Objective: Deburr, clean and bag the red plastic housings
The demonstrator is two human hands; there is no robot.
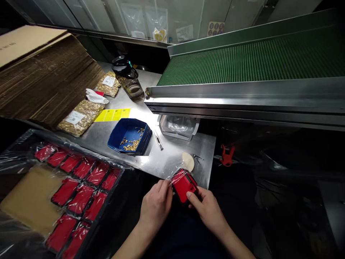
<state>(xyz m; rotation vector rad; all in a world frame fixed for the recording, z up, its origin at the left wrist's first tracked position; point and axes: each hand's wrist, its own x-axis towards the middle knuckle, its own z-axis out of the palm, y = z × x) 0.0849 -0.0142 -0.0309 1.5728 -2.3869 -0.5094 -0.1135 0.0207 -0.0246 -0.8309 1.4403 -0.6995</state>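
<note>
The steel table (172, 158) ends right under my hands, so anything I drop goes into the dark below it. Beside me the box (16, 158) holds rows of bagged red parts (81, 196); an elbow could knock it. The blue tray (114, 138) of tiny brass pieces (132, 144) would spill if bumped. My left hand (156, 205) pinches the film, my right hand (207, 210) grips the red part (184, 185) just off the table's edge; the slick wrap could slip through my fingers.
</note>
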